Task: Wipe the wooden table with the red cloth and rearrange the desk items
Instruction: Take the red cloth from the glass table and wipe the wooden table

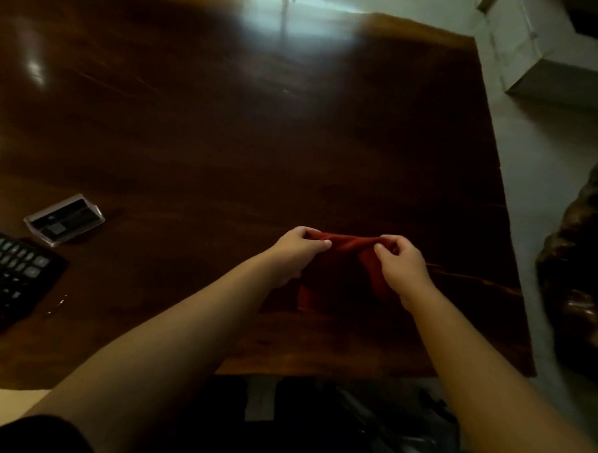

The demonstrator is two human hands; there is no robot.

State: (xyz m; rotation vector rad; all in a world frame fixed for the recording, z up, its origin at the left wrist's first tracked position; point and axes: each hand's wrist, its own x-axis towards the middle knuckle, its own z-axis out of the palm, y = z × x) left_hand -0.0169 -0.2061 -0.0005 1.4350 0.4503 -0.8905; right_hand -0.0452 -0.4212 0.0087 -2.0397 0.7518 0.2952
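Observation:
The red cloth (348, 249) hangs folded between both hands, just above the dark wooden table (226, 137), near its front right part. My left hand (298, 248) pinches the cloth's upper left corner. My right hand (404, 265) pinches its upper right corner, and part of the cloth drapes down behind that hand. The cloth's lower edge (310, 297) touches or nearly touches the tabletop; which one is too dark to tell.
A black calculator (9, 275) lies at the table's left edge. Beside it stands a clear plastic holder (65, 221) with dark cards. The table's right edge (501, 201) borders a pale floor, with a white box (538, 55) and a dark carved stump (583, 273) there.

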